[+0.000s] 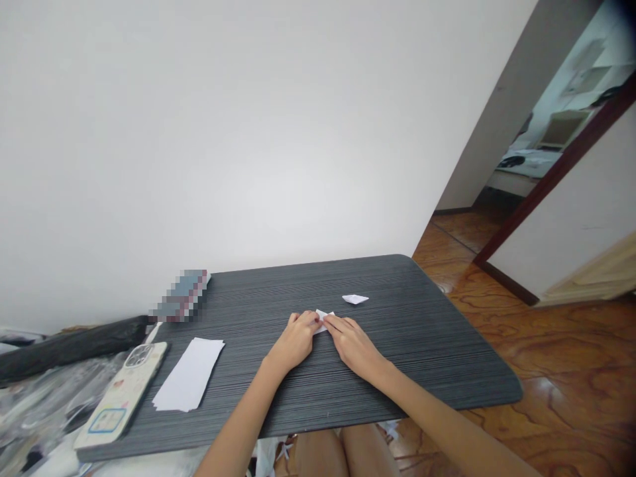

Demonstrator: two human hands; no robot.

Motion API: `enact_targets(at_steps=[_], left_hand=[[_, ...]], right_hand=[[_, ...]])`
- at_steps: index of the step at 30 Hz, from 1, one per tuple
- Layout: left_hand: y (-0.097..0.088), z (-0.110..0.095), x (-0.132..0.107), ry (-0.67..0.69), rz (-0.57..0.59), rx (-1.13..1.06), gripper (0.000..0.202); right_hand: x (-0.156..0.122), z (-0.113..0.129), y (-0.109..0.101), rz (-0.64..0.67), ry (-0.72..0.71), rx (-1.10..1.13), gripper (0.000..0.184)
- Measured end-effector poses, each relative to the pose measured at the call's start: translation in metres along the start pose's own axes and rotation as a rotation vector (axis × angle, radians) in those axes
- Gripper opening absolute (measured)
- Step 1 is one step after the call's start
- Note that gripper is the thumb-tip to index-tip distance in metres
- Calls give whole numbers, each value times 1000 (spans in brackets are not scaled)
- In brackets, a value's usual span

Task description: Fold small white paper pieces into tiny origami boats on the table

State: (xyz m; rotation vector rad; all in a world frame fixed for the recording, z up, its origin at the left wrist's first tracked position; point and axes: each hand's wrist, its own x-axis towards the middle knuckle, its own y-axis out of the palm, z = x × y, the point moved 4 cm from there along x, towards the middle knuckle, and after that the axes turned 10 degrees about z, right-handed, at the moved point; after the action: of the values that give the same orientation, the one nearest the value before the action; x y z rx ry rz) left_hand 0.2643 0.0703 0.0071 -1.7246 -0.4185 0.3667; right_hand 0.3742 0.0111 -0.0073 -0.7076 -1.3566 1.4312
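Near the middle of the dark table [387, 358], both hands work on a small folded piece of white paper [322, 323]. My left hand [295, 339] grips its left side, the fingers bent and pressed together. From the right, my right hand [352, 341] presses its fingertips on the paper's other side. The fingers cover much of the paper, so its full shape is hidden. A little beyond my right hand lies a small folded white paper boat [355, 299], touched by neither hand.
A stack of white paper sheets [189, 375] lies at the left, beside a phone in a pale case [122, 395] at the table's edge. A blurred book-like item [183, 296] sits at the back left. Plastic bags [44, 404] crowd the left; a white wall [278, 146] stands behind.
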Motion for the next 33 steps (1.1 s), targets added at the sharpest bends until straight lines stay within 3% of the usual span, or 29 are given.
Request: enact_targets(at_steps=[5, 16, 21, 25, 27, 30, 33], left_hand=[[3, -5, -17, -152, -45, 14, 40], [12, -3, -41, -426, -128, -132, 47], [-2, -8, -24, -403, -220, -89, 17], [-6, 7, 2, -414, -123, -105, 13], [-5, 18, 13, -399, -50, -144, 22], [-1, 30, 23, -280, -10, -195, 21], [0, 33, 24, -159, -111, -223, 11]], right_hand=[[-3, -2, 7, -20, 123, 17, 39], [-11, -8, 0, -85, 380, -31, 36], [18, -11, -4, -111, 307, 45, 25], [43, -19, 4, -45, 259, 121, 19], [50, -27, 11, -13, 253, 181, 17], [55, -39, 17, -15, 238, 316, 12], [54, -43, 15, 1, 145, 498, 4]])
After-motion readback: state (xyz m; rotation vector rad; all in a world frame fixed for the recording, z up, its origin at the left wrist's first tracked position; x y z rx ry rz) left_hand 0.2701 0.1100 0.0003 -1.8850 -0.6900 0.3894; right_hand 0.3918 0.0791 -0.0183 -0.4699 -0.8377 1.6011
